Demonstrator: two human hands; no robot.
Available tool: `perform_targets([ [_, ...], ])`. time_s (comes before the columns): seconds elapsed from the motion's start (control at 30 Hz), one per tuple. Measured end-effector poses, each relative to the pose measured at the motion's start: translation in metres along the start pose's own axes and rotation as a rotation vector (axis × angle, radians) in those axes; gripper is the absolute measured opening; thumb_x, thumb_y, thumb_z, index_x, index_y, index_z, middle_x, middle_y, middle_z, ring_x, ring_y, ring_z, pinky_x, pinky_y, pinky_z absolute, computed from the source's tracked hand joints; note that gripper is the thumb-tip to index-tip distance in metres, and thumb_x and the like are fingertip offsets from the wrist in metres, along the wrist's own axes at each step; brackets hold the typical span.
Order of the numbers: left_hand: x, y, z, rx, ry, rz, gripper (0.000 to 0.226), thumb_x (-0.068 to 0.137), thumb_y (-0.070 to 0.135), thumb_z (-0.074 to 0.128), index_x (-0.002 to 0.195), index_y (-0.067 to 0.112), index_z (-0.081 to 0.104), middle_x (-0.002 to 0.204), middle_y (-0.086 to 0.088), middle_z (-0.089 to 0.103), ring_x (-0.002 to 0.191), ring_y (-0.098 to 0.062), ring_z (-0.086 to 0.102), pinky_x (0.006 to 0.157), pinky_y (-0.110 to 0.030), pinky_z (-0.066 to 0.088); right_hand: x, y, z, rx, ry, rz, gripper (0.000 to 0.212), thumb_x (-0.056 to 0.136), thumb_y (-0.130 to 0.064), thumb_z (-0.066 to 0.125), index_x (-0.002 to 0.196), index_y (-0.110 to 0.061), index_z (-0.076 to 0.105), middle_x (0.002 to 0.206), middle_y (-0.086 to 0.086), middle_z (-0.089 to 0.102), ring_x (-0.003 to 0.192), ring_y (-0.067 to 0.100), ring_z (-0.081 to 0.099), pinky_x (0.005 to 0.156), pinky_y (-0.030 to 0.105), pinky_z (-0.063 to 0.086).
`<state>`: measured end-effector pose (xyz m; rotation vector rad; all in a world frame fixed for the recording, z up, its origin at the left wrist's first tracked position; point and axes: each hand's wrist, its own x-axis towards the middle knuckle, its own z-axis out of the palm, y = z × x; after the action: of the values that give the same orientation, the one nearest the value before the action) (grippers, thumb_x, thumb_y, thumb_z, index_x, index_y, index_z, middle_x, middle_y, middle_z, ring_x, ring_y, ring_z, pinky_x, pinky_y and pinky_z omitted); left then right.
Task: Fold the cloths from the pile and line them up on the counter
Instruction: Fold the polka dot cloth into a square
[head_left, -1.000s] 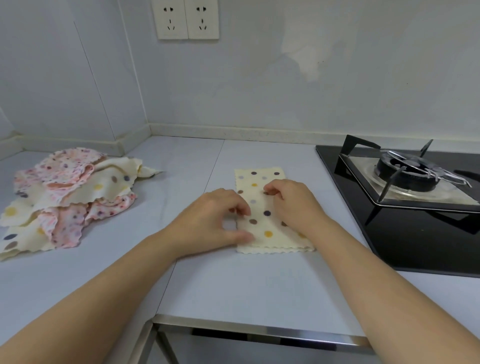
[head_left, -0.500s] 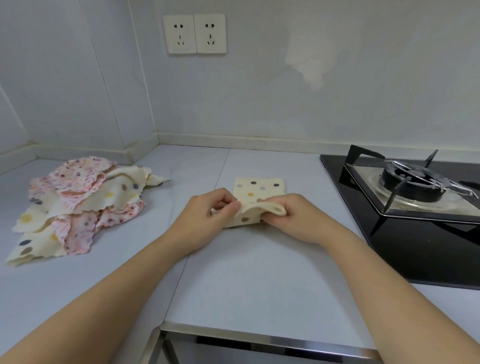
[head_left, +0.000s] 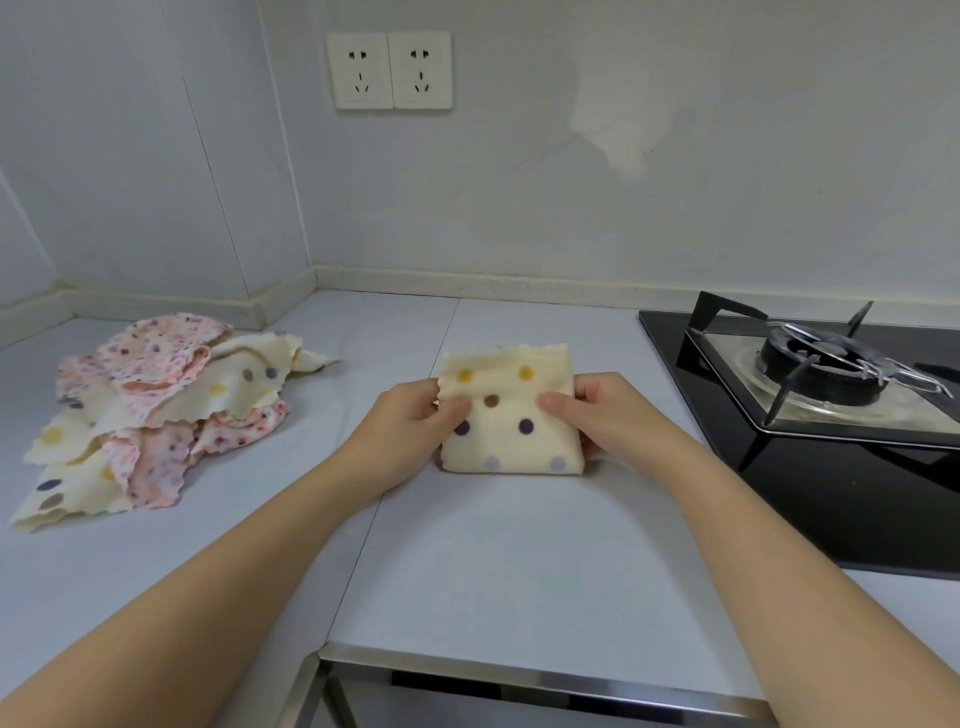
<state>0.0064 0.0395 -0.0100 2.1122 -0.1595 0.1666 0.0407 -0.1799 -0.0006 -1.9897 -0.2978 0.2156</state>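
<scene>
One cloth (head_left: 509, 415) lies folded square on the counter (head_left: 493, 571), with my left hand (head_left: 410, 431) and right hand (head_left: 608, 415) pinching its side edges, thumbs on top. I judge this fold nearly finished. Next I should press it flat, let go, and reach for the pile (head_left: 156, 410) at left.

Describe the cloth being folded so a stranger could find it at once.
Start at the black gas stove on the right of the counter; just left of it, the left hand and right hand pinch a small cloth by its sides. It is the only folded one, cream with yellow, brown and purple dots, apart from the rumpled pile at far left.
</scene>
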Motion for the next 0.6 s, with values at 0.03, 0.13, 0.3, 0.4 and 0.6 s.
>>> perform_targets([
  [0.03, 0.002, 0.002, 0.0, -0.013, -0.016, -0.067, 0.022, 0.095, 0.024, 0.052, 0.085, 0.01, 0.066, 0.069, 0.005, 0.064, 0.055, -0.005, 0.053, 0.052, -0.016, 0.042, 0.0, -0.001, 0.001, -0.022, 0.01, 0.04, 0.024, 0.094, -0.027, 0.057, 0.089, -0.006, 0.067, 0.078, 0.006, 0.07, 0.062, 0.017, 0.066, 0.059, 0.034, 0.053],
  [0.13, 0.006, 0.004, 0.003, 0.001, -0.005, -0.256, 0.022, 0.094, 0.023, 0.051, 0.08, 0.006, 0.057, 0.063, -0.005, 0.054, 0.047, -0.017, 0.045, 0.047, -0.022, 0.035, 0.001, -0.002, 0.011, -0.104, 0.066, 0.115, 0.025, 0.094, -0.026, 0.055, 0.076, -0.009, 0.061, 0.065, 0.001, 0.061, 0.049, 0.014, 0.058, 0.044, 0.022, 0.042],
  [0.3, 0.012, 0.001, 0.015, 0.202, 0.061, -0.34, 0.023, 0.093, 0.021, 0.045, 0.073, 0.01, 0.048, 0.066, 0.0, 0.049, 0.054, -0.016, 0.042, 0.048, -0.024, 0.03, 0.01, -0.004, 0.03, -0.447, 0.2, 0.101, 0.033, 0.091, -0.027, 0.048, 0.062, -0.013, 0.043, 0.061, 0.002, 0.049, 0.059, 0.022, 0.049, 0.05, 0.028, 0.032],
  [0.4, 0.013, 0.001, 0.02, 0.469, 0.098, -0.298, 0.018, 0.094, 0.019, 0.04, 0.078, 0.012, 0.044, 0.072, 0.0, 0.046, 0.065, -0.017, 0.045, 0.05, -0.028, 0.029, 0.01, -0.006, 0.038, -0.57, 0.212, 0.141, 0.031, 0.088, -0.027, 0.046, 0.06, -0.018, 0.038, 0.06, -0.002, 0.054, 0.064, 0.024, 0.055, 0.047, 0.026, 0.028],
  [0.6, 0.004, -0.002, 0.022, 1.085, 0.362, 0.157, 0.037, 0.073, 0.016, 0.067, 0.106, 0.012, 0.049, 0.078, -0.002, 0.05, 0.061, -0.024, 0.049, 0.05, -0.027, 0.027, 0.009, -0.007, 0.038, -0.823, 0.271, 0.156, 0.029, 0.088, -0.042, 0.051, 0.074, -0.018, 0.042, 0.073, -0.003, 0.045, 0.076, 0.025, 0.049, 0.058, 0.029, 0.032],
])
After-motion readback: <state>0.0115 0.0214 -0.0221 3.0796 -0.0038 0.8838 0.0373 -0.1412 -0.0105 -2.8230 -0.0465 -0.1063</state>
